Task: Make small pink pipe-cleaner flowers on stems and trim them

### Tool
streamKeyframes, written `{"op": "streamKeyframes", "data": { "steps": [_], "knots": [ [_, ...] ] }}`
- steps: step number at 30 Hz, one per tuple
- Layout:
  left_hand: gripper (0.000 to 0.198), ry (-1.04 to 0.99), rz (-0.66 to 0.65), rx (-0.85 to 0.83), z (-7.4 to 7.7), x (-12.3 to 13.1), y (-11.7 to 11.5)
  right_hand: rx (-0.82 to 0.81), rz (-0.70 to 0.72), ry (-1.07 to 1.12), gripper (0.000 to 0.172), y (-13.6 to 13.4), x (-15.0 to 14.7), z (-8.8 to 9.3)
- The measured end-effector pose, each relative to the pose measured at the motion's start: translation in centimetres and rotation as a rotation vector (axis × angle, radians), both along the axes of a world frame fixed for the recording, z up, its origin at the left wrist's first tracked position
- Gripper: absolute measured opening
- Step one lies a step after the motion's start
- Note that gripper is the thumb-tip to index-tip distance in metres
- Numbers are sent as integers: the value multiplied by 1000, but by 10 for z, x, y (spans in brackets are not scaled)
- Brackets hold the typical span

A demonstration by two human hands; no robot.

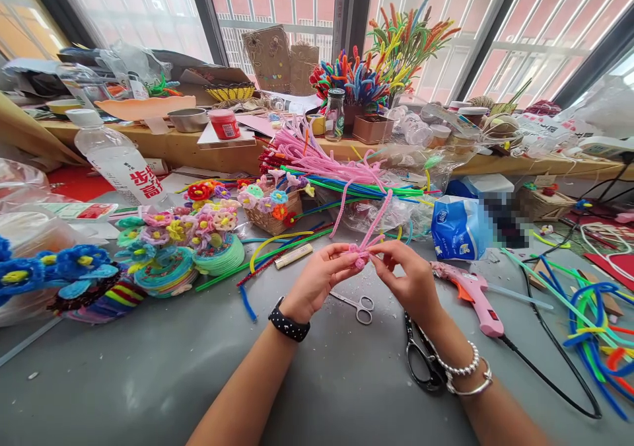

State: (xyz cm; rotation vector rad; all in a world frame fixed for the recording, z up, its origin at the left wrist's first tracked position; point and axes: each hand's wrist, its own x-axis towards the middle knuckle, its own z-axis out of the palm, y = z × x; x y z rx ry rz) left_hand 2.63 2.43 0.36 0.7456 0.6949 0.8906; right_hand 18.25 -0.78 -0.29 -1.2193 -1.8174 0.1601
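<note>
Between my two hands is a pink pipe-cleaner flower [360, 258], its loops bunched low and long fuzzy ends sticking up and away. My left hand [324, 271] pinches it from the left between thumb and fingers. Thumb and index finger of my right hand [403, 274] close on its right side, at a pink strand. Just below lie small silver scissors [363, 309] on the grey table [317, 386]. Black-handled scissors [423, 360] rest under my right wrist. A pink glue gun [475, 294] lies to the right of my right hand.
A heap of pink pipe cleaners [317, 145] lies beyond my hands. Finished flower baskets [168, 271] and a plastic bottle [116, 158] stand left. A blue packet [458, 228], a black cord [549, 373] and tangled coloured pipe cleaners [592, 320] are right. Behind runs a cluttered wooden ledge [238, 143].
</note>
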Motion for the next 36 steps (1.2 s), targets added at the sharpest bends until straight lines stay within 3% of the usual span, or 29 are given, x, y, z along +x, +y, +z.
{"op": "streamKeyframes", "data": {
  "steps": [3,5,16,25,33,36],
  "knots": [
    [26,-13,9,-43,1,-1,1,-153,10,228,9,0,-1,2],
    [29,-7,23,-73,2,-1,1,-174,31,257,9,0,-1,3],
    [31,-17,-20,-183,4,1,-2,323,-27,-247,22,-2,3,0],
    [36,22,60,-129,5,2,-2,389,-83,-492,24,-3,6,-10],
    [39,158,139,140,9,4,-5,369,-84,-464,15,-3,1,-6],
    [38,196,189,279,9,5,-6,302,-96,-346,12,-3,-2,-6]
  ]
}}
